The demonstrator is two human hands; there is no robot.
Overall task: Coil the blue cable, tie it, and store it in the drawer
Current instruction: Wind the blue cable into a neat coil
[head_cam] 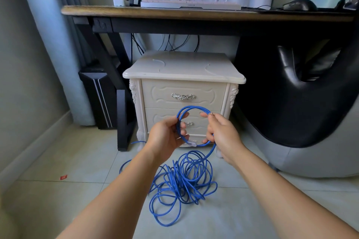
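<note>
Mostly blue cable [180, 184] loose on floor, one loop held

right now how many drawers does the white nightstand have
2. The upper drawer sits just under the nightstand top. The lower drawer is beneath it, partly hidden behind the left hand, right hand and blue cable. Both look closed.

The cable [181, 177] looped between my fingers [213, 122] is solid bright blue. Beyond them the drawer [159, 94] is cream with a silver handle [183, 96]. Below them, the tiles [77, 157] are pale grey.
</note>
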